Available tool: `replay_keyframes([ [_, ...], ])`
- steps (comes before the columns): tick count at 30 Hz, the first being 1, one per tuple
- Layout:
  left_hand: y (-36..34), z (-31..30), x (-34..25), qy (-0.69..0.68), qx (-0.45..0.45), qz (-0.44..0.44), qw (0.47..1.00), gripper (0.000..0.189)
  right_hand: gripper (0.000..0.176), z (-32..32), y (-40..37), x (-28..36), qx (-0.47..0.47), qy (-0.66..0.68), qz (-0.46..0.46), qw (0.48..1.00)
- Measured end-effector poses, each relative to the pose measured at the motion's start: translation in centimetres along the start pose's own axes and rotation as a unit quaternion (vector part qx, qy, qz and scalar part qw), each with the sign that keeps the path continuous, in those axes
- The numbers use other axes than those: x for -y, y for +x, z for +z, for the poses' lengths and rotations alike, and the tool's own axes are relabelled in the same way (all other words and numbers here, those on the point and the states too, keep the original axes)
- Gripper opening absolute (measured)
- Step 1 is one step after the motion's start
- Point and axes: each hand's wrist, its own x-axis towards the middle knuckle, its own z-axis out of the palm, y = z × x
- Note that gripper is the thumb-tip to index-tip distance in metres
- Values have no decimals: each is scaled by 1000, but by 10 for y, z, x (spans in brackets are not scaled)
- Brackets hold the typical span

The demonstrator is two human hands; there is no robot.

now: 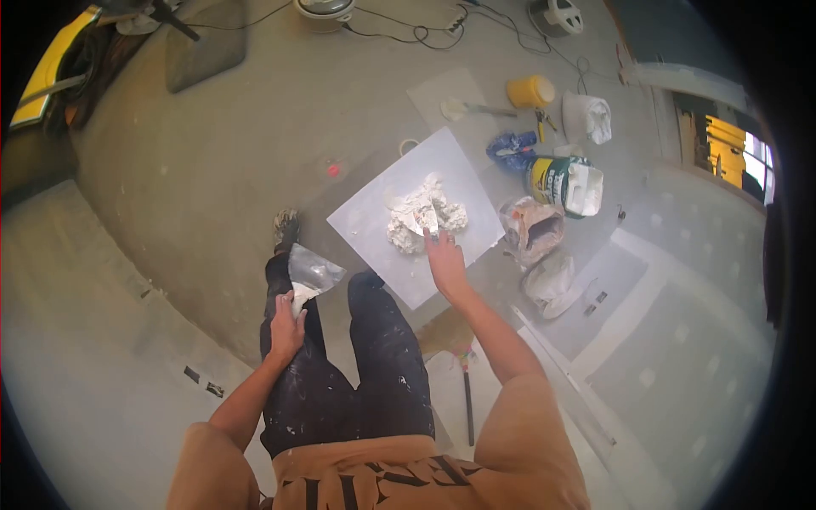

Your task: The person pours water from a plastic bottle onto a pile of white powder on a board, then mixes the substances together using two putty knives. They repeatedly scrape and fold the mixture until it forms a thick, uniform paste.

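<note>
My left hand [287, 327] is closed round the handle of a wide putty knife [314, 270], whose broad blade is held above my left leg. Some white compound clings near its handle. My right hand [446, 259] reaches over a white square board [374, 217] and grips a small trowel [423, 223]. The trowel's blade rests in a lumpy heap of white compound [410, 208] at the middle of the board. My right fingers are wrapped on its handle, which they mostly hide.
Right of the board stand a green and white bucket [582, 189], an open bag [534, 231], a white bag [551, 285], blue gloves [512, 151] and a yellow container [530, 91]. A black-handled tool [468, 399] lies by my right leg. Cables [421, 36] cross the floor.
</note>
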Motion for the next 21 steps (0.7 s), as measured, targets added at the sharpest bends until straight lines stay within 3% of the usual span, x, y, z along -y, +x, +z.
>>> replay_keyframes([
  [3,19,1,-21,-13,45,30,998,55,60,8,-33,-1,26,121,80,989],
  [4,26,4,-34,-18,55,46,997,56,60,11,-47,1,-24,214,112,970],
  [5,33,8,-47,-33,87,7,996,56,59,13,-57,1,-75,302,144,939],
  [6,42,9,-65,-25,95,14,995,56,59,20,-65,2,-78,309,155,935],
  [7,50,11,-83,2,124,48,991,57,57,26,-70,2,-40,493,219,841],
  [8,59,13,-101,28,151,81,985,58,54,33,-74,2,-3,656,269,705],
  [9,70,15,-118,37,157,87,983,58,54,32,-78,2,-8,662,275,697],
  [11,85,22,-151,120,233,127,957,57,46,21,-83,7,-10,843,352,407],
  [12,87,26,-167,129,238,131,954,57,46,14,-86,9,-14,847,354,397],
  [14,87,38,-195,203,241,163,935,51,43,6,-87,12,-13,870,376,318],
  [15,81,48,-197,188,207,206,938,48,43,7,-87,15,-18,874,375,310],
  [18,64,59,-233,212,230,229,922,45,40,11,-87,25,-46,881,349,317],
  [21,54,87,-238,218,224,239,919,43,36,4,-87,34,-107,822,377,413],
])
